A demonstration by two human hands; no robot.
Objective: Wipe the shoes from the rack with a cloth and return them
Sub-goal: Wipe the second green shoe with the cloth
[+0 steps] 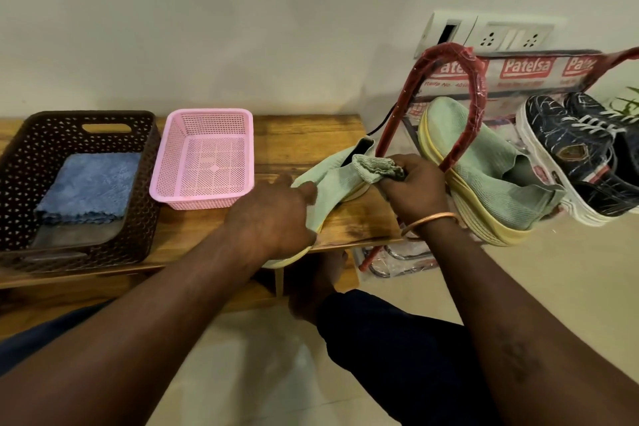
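Left hand point(273, 214) grips the toe of the pale-green knit, yellow-soled shoe point(332, 183) on the wooden bench point(294, 135). Its heel points far-right, where right hand point(411, 187) pinches a bunched grey-green cloth point(378, 168).

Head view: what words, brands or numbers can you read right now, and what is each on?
"Patelsa": white on red, repeated along the rack wrapper; the copies on either side are partly hidden.
Small red print beneath it: too blurred to read.
Badge on the dark sneaker: too small to read.
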